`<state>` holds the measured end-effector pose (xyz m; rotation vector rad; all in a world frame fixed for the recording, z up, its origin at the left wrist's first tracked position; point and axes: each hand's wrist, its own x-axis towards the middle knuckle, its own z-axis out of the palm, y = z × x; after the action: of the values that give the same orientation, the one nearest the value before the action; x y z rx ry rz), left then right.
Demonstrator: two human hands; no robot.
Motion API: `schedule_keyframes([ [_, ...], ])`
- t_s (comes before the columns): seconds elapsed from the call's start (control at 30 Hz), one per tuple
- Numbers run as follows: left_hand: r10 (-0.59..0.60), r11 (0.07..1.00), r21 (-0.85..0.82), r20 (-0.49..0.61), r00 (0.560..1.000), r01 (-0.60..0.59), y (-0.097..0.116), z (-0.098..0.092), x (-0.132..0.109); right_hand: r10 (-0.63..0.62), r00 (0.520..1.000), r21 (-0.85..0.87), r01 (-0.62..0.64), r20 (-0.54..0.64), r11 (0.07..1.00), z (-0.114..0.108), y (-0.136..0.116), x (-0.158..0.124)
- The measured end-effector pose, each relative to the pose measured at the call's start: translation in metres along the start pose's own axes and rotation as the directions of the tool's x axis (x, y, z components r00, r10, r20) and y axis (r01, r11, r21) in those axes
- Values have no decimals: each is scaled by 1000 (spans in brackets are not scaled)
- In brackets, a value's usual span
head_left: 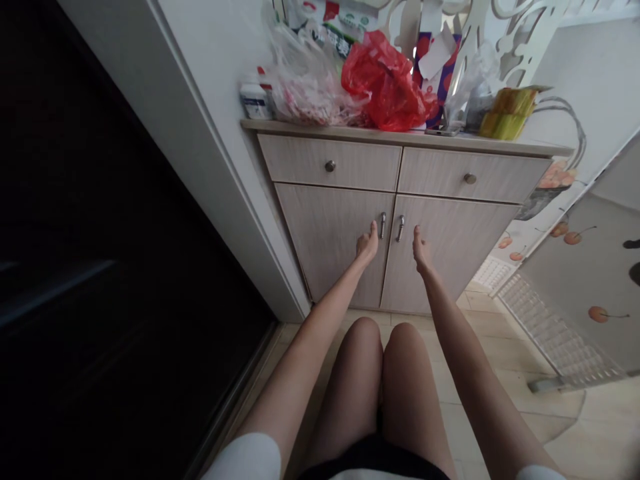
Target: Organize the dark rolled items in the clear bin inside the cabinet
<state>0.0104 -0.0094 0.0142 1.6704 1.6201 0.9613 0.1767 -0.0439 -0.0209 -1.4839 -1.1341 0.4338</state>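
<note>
A wood-grain cabinet with two doors stands before me. My left hand [367,244] is held in front of the left cabinet door [330,233], thumb stretched up close to that door's metal handle [383,225]. My right hand [421,249] is in front of the right cabinet door [460,233], a little right of the other metal handle [401,229]. Each hand appears open and holds nothing; the other fingers are foreshortened and partly hidden. Whether either hand touches its door I cannot tell. Both doors are closed.
Two closed drawers have round knobs [330,165]. On the cabinet top lie a red plastic bag [385,80], a clear bag [315,87], a white bottle [255,99] and a yellow package [509,113]. A dark doorway [100,300] is at left, a cherry-patterned panel [590,267] at right.
</note>
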Motion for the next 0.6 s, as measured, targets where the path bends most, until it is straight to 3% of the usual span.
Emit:
schedule_keyframes([
  [0.13, 205, 977, 74, -107, 973, -198, 9, 15, 12, -161, 983, -67, 156, -90, 986, 22, -1, 19],
  [0.3, 238, 970, 61, -59, 970, -234, 16, 30, 20, -195, 977, -102, 185, -91, 977, 42, -4, 30],
  [0.43, 257, 962, 119, -85, 963, -246, 11, 26, 7, -196, 976, -144, 181, -98, 973, 37, -6, 18],
  [0.6, 252, 959, 165, -119, 960, -231, -3, 17, -30, -262, 962, -181, 246, -71, 952, 13, -9, -22],
])
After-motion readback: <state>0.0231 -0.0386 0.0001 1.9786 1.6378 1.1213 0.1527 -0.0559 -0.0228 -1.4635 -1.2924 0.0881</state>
